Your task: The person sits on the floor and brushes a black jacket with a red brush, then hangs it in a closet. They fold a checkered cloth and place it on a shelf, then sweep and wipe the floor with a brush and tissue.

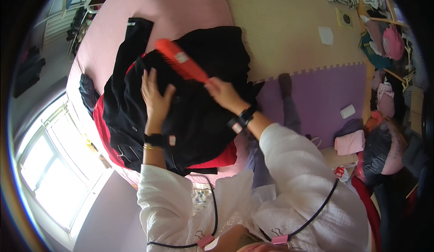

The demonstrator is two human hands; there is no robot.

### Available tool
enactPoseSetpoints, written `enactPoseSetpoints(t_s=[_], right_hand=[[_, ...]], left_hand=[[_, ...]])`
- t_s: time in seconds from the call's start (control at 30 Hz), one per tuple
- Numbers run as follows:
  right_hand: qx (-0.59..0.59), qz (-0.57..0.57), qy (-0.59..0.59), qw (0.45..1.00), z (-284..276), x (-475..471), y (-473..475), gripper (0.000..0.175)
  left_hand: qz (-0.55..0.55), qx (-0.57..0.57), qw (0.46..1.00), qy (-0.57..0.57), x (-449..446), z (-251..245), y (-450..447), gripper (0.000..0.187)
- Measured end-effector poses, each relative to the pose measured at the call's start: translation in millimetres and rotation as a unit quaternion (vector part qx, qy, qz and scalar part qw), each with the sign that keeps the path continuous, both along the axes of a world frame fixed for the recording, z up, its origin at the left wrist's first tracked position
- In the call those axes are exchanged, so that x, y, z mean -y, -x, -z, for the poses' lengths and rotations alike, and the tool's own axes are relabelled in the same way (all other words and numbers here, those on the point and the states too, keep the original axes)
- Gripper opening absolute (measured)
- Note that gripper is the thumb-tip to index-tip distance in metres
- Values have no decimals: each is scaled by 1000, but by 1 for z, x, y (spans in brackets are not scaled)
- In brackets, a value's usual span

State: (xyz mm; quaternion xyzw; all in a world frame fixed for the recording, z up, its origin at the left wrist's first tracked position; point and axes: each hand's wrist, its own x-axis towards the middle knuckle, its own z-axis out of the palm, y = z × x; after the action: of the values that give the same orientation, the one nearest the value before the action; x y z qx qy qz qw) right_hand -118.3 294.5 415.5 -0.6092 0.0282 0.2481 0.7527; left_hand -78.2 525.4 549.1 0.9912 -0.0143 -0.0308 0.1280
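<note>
A black coat [203, 126] lies spread over a pink-sheeted bed [190, 1], one sleeve stretching toward the far side. Red fabric [215, 159] shows along its near and left edges. In my right hand [225, 94] is the handle of a red bristle brush [179, 59], slightly blurred. The brush slants up and left above the coat, bristles facing down toward it; whether they touch the cloth I cannot tell. My left hand [156, 98] rests on the coat left of the brush, fingers spread, holding nothing.
A dark bundled cloth [88, 91] sits at the bed's left side, near a bright window [51, 160]. On the right are a purple foam mat [329, 89], a white roll [347, 111], a folded pink cloth [351, 143] and a stuffed plastic bag [378, 147].
</note>
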Motion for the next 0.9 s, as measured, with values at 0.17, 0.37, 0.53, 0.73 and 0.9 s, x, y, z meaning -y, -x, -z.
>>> enactPoseSetpoints(t_s=[0.17,0.37,0.53,0.73,0.9], right_hand=[[-230,109,370,893,171,186,-10,29],[-173,259,-3,950,141,154,-15,39],[207,10,212,955,143,54,-30,23],[-87,43,412,906,282,220,-91,34],[-106,146,319,930,219,267,-83,37]], left_hand=[[-31,-139,968,-206,2,55,55,76],[-36,-133,957,-257,-15,95,63,77],[-33,-129,955,-265,-23,97,67,78],[-23,-152,947,-282,-32,111,69,77],[-14,-146,943,-300,-36,127,71,77]])
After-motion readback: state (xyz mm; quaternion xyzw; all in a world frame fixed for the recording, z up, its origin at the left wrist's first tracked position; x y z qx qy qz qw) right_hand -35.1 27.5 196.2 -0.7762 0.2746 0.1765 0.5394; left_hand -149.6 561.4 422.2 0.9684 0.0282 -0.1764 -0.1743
